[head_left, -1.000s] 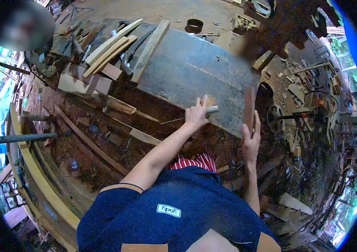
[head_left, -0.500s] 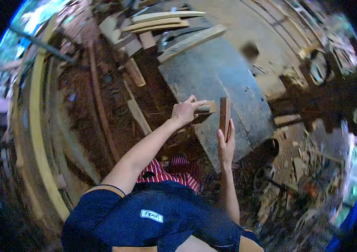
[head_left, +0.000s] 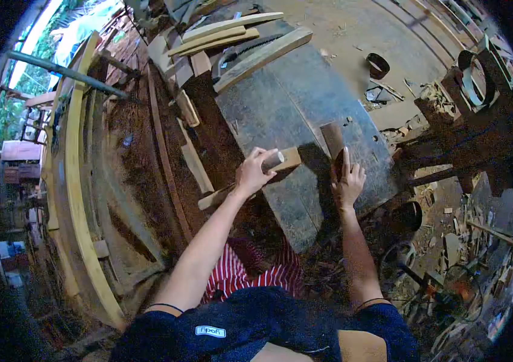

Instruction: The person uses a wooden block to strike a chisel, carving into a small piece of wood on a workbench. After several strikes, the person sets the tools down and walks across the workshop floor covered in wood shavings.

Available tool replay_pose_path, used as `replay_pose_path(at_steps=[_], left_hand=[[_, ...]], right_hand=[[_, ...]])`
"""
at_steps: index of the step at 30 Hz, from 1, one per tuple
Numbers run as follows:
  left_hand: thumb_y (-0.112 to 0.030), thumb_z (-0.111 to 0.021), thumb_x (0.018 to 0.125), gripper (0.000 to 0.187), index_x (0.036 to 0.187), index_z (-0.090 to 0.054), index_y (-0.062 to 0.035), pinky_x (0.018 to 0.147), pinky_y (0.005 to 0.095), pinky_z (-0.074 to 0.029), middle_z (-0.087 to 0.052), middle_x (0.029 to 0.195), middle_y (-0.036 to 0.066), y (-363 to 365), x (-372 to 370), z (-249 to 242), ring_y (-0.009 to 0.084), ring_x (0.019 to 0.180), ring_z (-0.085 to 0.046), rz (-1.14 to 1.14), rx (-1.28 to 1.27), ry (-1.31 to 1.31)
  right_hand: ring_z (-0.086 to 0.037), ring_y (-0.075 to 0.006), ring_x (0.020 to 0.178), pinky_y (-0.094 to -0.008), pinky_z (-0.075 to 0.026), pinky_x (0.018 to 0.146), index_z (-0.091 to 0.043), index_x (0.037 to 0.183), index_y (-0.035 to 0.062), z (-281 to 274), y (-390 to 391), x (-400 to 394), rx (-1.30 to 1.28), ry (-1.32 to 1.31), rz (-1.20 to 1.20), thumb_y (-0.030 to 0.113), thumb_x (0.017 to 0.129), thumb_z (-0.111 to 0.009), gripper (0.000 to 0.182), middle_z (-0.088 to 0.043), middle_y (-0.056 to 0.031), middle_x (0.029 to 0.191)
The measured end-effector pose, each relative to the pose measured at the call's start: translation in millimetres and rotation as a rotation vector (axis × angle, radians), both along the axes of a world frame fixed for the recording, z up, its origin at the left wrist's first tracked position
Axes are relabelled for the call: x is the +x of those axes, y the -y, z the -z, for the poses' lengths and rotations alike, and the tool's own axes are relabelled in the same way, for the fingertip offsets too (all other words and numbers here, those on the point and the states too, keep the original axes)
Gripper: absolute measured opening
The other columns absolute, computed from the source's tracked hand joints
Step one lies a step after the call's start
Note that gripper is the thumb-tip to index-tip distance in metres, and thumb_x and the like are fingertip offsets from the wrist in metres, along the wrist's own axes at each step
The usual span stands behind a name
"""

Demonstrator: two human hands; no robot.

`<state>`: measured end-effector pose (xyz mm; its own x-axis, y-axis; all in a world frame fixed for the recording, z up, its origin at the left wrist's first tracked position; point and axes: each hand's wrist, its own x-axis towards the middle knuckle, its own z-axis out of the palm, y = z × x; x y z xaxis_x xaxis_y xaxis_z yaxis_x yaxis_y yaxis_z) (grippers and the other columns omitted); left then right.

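Observation:
My left hand (head_left: 253, 172) is closed round a short grey cylinder (head_left: 273, 160) with a pale round end. Right behind that cylinder lies a light wooden block (head_left: 289, 158), which overlaps the near left edge of the metal-topped table (head_left: 274, 102). Over the table's right part, my right hand (head_left: 349, 184) grips a flat brown piece of wood (head_left: 332, 139), its index finger stretched along the wood. The lower part of that piece is hidden by the hand.
A thick wooden beam (head_left: 262, 60) lies across the table's far end, beside curved wooden strips (head_left: 214, 39). Long planks (head_left: 78, 181) run along the left. A black ring-shaped thing (head_left: 378, 65) sits on the floor beyond. Wood scraps (head_left: 449, 247) litter the right side.
The brown piece of wood in my right hand has turned from upright edge-on to showing a broad face, and that hand moved right. The grey cylinder now points up more. The view has shifted.

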<state>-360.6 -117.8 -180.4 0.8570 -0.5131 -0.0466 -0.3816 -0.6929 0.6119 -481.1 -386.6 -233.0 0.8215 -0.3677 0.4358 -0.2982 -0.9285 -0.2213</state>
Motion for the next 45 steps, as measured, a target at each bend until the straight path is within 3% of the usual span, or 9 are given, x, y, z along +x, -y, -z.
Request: replay_pose_path(at_steps=[7,15,19,23,25,33,37,39,45], left_hand=[[-0.016,-0.084,0.073,0.066,0.135,-0.060,-0.0263,0.083,0.0410,-0.056,-0.056,0.111,0.004,-6.1,11.1,1.8,0.0276,0.101,-0.063,0.034,0.000,-0.024],[-0.018,-0.083,0.075,0.064,0.134,-0.061,-0.0230,0.082,0.0410,-0.056,-0.055,0.111,0.005,21.5,21.9,12.2,0.0273,0.098,-0.064,-0.010,-0.097,0.058],[-0.018,-0.083,0.075,0.063,0.134,-0.061,-0.0234,0.086,0.0408,-0.055,-0.056,0.110,0.005,44.9,48.1,22.6,0.0283,0.100,-0.063,0.035,-0.126,0.054],[-0.018,-0.083,0.076,0.063,0.134,-0.061,-0.0263,0.086,0.0415,-0.056,-0.056,0.112,0.003,79.6,60.7,21.5,0.0279,0.101,-0.064,-0.021,-0.122,0.094],[-0.018,-0.083,0.075,0.062,0.133,-0.062,-0.0288,0.086,0.0418,-0.056,-0.057,0.114,0.002,95.7,63.3,24.3,0.0275,0.102,-0.064,-0.116,-0.068,0.038],[-0.016,-0.085,0.072,0.068,0.135,-0.061,-0.0289,0.094,0.0407,-0.054,-0.060,0.120,0.006,108.6,55.8,1.7,0.0296,0.106,-0.064,-0.202,0.073,-0.014],[-0.014,-0.086,0.071,0.069,0.135,-0.061,-0.0224,0.096,0.0402,-0.052,-0.061,0.118,0.009,107.0,52.7,-6.1,0.0307,0.108,-0.063,-0.205,0.076,-0.045],[-0.012,-0.086,0.070,0.069,0.134,-0.062,-0.0223,0.096,0.0401,-0.052,-0.061,0.117,0.009,106.0,52.9,2.3,0.0307,0.108,-0.063,-0.209,0.022,-0.012],[-0.012,-0.088,0.068,0.071,0.134,-0.062,-0.0225,0.095,0.0395,-0.053,-0.060,0.111,0.008,105.9,49.2,3.4,0.0292,0.104,-0.063,-0.197,0.035,-0.069]], right_hand=[[-0.055,-0.0325,0.085,-0.0435,-0.044,0.076,-0.041,0.152,0.0216,19.5,-4.8,5.7,0.001,-0.023,0.043,0.030,0.086,-0.073,0.074,-0.055,-0.0104,0.090],[-0.054,-0.0323,0.084,-0.0450,-0.044,0.076,-0.035,0.155,0.0232,20.7,-3.9,7.8,0.017,0.002,0.026,0.031,0.084,-0.073,0.082,-0.053,-0.0100,0.091],[-0.053,-0.0320,0.087,-0.0442,-0.043,0.078,-0.031,0.156,0.0233,25.8,0.9,2.0,0.038,-0.092,0.013,0.020,0.075,-0.076,0.093,-0.052,-0.0098,0.095],[-0.053,-0.0352,0.090,-0.0474,-0.042,0.082,-0.034,0.155,0.0202,16.7,-0.3,5.2,0.231,-0.051,-0.045,0.015,0.074,-0.076,0.092,-0.054,-0.0123,0.099],[-0.052,-0.0324,0.088,-0.0450,-0.041,0.078,-0.035,0.155,0.0177,9.9,0.2,4.8,0.322,0.112,-0.048,0.033,0.073,-0.075,0.093,-0.054,-0.0085,0.095],[-0.053,-0.0359,0.090,-0.0477,-0.039,0.080,-0.039,0.151,0.0088,-17.6,38.2,-2.3,0.813,0.066,-0.208,0.024,0.076,-0.077,0.085,-0.056,-0.0141,0.094],[-0.051,-0.0334,0.092,-0.0457,-0.040,0.085,-0.037,0.153,0.0114,-4.6,84.6,1.5,0.437,-0.108,-0.353,0.027,0.073,-0.078,0.091,-0.052,-0.0128,0.096],[-0.051,-0.0347,0.090,-0.0475,-0.040,0.083,-0.034,0.154,0.0133,2.8,84.8,4.3,0.275,-0.087,-0.441,0.022,0.078,-0.076,0.087,-0.052,-0.0147,0.097],[-0.050,-0.0336,0.090,-0.0469,-0.040,0.083,-0.034,0.155,0.0170,16.8,88.3,2.3,0.182,-0.144,-0.421,0.025,0.080,-0.074,0.085,-0.051,-0.0130,0.098]])
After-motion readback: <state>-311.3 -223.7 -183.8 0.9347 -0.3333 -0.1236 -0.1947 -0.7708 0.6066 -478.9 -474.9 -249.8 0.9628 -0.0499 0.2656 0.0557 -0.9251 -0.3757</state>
